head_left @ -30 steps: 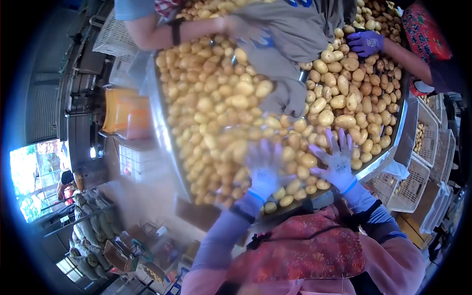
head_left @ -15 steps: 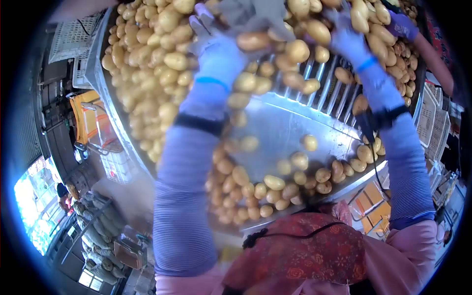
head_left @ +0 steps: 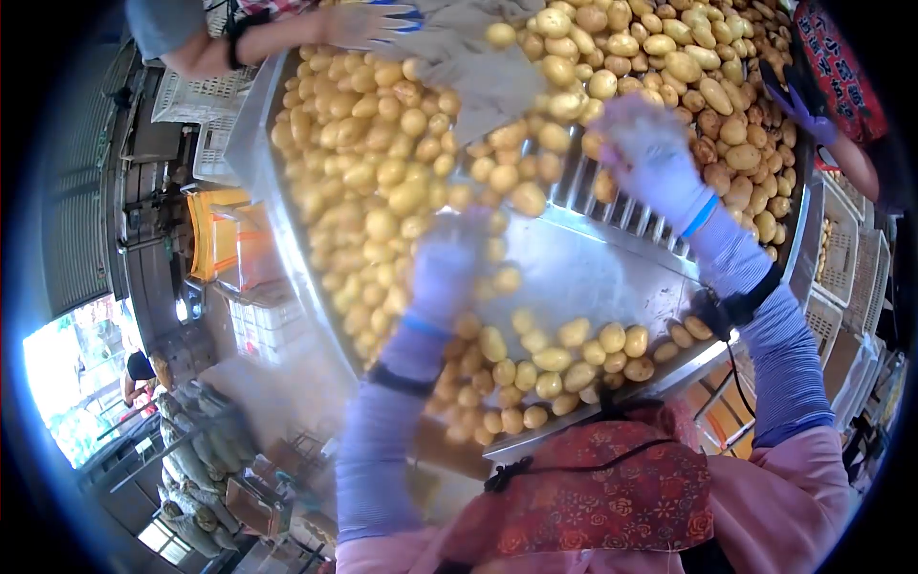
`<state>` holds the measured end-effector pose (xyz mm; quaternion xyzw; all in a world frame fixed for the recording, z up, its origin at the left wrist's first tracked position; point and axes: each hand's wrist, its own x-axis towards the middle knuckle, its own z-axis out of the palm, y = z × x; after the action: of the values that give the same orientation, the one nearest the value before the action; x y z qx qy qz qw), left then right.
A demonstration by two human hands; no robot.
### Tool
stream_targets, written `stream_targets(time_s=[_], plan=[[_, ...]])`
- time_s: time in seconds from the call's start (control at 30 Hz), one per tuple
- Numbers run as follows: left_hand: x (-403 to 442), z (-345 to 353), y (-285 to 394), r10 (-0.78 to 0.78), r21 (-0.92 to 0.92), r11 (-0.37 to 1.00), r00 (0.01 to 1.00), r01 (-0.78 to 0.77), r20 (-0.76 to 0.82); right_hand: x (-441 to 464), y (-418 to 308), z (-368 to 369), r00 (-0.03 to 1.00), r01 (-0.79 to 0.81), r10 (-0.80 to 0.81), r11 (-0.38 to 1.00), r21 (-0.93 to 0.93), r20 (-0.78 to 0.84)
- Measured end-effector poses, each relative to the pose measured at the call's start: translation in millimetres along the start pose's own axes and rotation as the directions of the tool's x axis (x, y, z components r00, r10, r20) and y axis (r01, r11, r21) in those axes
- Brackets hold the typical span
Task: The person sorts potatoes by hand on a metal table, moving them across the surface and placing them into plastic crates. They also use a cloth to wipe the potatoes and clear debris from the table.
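Note:
My left hand (head_left: 451,256), in a lavender glove, is smeared by motion at the edge of the big heap of potatoes (head_left: 373,182); its fingers cannot be made out. Above the metal slats (head_left: 626,212) is my right hand (head_left: 652,148), gloved alike, beside the right-hand potatoes (head_left: 741,158). Blur hides whether its fingers are apart or hold anything. Between the two heaps lies a crumpled grey cloth (head_left: 483,72), touching neither hand. Several potatoes (head_left: 552,359) line the near edge of the metal tray (head_left: 574,263).
A co-worker's gloved hand (head_left: 373,23) reaches in at the top left beside the cloth. Another person's purple-gloved hand (head_left: 808,115) is at the right edge. White plastic crates (head_left: 837,239) stand right of the table, with an orange crate (head_left: 215,234) at left.
My left hand has drawn back toward me from the top of the heap. My right hand has moved slightly nearer and left. More of the grey cloth and the co-worker's left-side arm now show.

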<state>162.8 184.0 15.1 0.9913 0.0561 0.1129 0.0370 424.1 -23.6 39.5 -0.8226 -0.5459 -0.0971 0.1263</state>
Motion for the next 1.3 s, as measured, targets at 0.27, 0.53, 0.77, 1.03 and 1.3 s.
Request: stream_targets(time_s=[0.27, 0.53, 0.77, 1.03, 1.3], plan=[[82.4, -5.4, 40.6, -0.347, 0.153, 0.936, 0.759, 0.317, 0.551, 58.3, -101.8, 14.3, 0.809, 0.054, -0.012, 0.997, -0.054, 0.587], [18.4, 11.9, 41.7, -0.315, -0.261, 0.85, 0.838, 0.458, 0.446, 20.1, -94.3, 31.0, 0.953, 0.062, -0.069, 0.998, 0.032, 0.295], [68.2, 17.4, 16.7, -0.343, 0.06, 0.937, 0.869, 0.345, 0.356, 9.7, -89.2, 20.9, 0.801, 0.09, -0.114, 0.994, 0.069, 0.587], [59.1, -22.5, 32.3, -0.268, 0.168, 0.953, 0.961, 0.253, 0.075, -5.1, -95.7, -1.0, 0.726, 0.166, -0.149, 0.985, 0.04, 0.672], [80.2, 2.2, -29.4, -0.434, 0.138, 0.898, 0.785, 0.418, 0.442, -69.0, -108.4, 6.2, 0.859, -0.474, -0.017, 0.347, 0.809, 0.511]])
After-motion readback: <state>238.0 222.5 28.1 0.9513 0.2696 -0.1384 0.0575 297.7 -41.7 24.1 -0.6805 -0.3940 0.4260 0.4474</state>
